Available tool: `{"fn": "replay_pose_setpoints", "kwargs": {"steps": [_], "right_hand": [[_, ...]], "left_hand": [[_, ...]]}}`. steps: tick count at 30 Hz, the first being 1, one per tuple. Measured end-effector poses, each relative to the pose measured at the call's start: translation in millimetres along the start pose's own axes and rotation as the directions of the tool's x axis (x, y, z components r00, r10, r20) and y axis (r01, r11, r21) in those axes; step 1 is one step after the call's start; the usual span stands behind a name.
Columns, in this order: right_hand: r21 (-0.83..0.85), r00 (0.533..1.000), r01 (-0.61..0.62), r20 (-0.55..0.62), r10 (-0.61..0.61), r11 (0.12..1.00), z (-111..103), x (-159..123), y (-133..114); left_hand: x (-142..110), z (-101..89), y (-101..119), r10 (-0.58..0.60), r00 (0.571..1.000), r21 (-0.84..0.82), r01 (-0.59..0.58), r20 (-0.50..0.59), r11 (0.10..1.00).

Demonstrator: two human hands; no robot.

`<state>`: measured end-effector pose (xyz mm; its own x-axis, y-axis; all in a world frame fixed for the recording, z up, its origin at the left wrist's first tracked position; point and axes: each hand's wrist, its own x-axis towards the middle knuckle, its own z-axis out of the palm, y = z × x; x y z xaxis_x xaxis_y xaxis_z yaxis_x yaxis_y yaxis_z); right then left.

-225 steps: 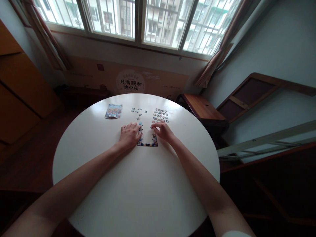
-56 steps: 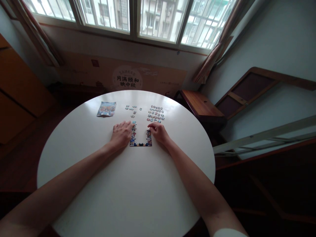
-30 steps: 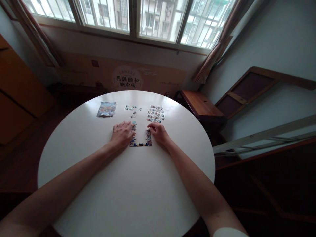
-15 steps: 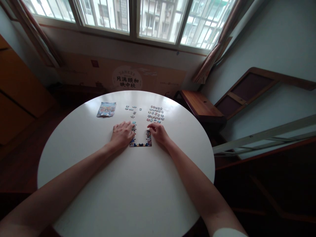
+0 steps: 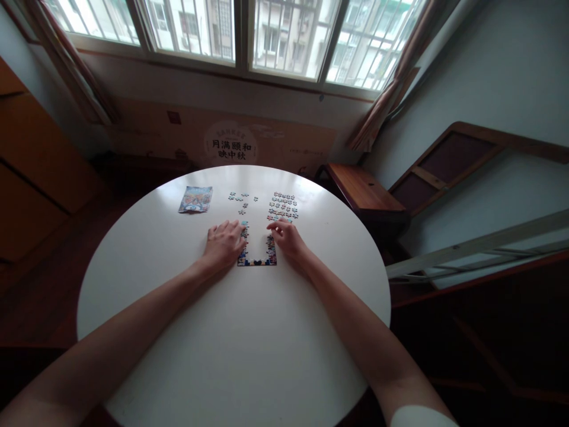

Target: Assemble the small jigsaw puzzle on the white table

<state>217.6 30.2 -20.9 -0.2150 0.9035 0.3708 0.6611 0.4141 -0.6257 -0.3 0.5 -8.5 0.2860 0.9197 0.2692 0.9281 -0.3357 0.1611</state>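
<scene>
On the white round table lies a partly joined jigsaw puzzle, a U-shaped border open at the far side. My left hand rests flat with fingers spread, its fingertips on the puzzle's left side. At the upper end of the right side, my right hand has thumb and forefinger pinched on a puzzle piece, mostly hidden by the fingers. Beyond that hand, loose puzzle pieces are laid out in rows. A smaller scatter of loose pieces lies past the border's open end.
A printed picture packet lies at the table's far left. The white table has a curved edge. Behind it are a wooden stool and a wall banner below barred windows.
The view has shifted slightly, so the table and everything on it appear a little further right. Both hands keep their places at the puzzle's sides; the right fingers have moved very little.
</scene>
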Motion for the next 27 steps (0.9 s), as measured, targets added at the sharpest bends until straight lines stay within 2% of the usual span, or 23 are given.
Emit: {"fn": "replay_pose_setpoints", "kwargs": {"steps": [4, 8, 13, 16, 21, 27], "right_hand": [[-0.129, 0.994, 0.032, 0.107, -0.018, 0.991, -7, 16, -14], [-0.317, 0.974, 0.099, 0.223, -0.027, 0.943, -10, 45, -27], [-0.548, 0.95, 0.105, 0.303, 0.08, 0.83, 0, 81, -35], [-0.624, 0.936, 0.135, 0.335, 0.107, 0.769, 10, 94, -40], [-0.663, 0.918, 0.166, 0.374, 0.131, 0.73, 20, 97, -46], [-0.634, 0.933, 0.115, 0.334, 0.137, 0.765, 5, 75, -51]], "left_hand": [[0, -0.9, 2, -0.016, 1.0, -0.018, 0.016, -0.003, 1.0], [-1, 0.0, 2, -0.02, 1.0, -0.025, 0.02, -0.007, 0.999], [0, 3.7, 1, 0.001, 0.999, -0.017, -0.002, -0.041, 1.0], [0, 4.0, 2, -0.003, 0.999, -0.014, 0.002, -0.049, 1.0], [1, 2.2, 4, -0.007, 0.999, -0.015, 0.006, -0.047, 1.0], [1, 6.1, 2, -0.004, 0.999, -0.012, 0.003, -0.05, 1.0]]}}
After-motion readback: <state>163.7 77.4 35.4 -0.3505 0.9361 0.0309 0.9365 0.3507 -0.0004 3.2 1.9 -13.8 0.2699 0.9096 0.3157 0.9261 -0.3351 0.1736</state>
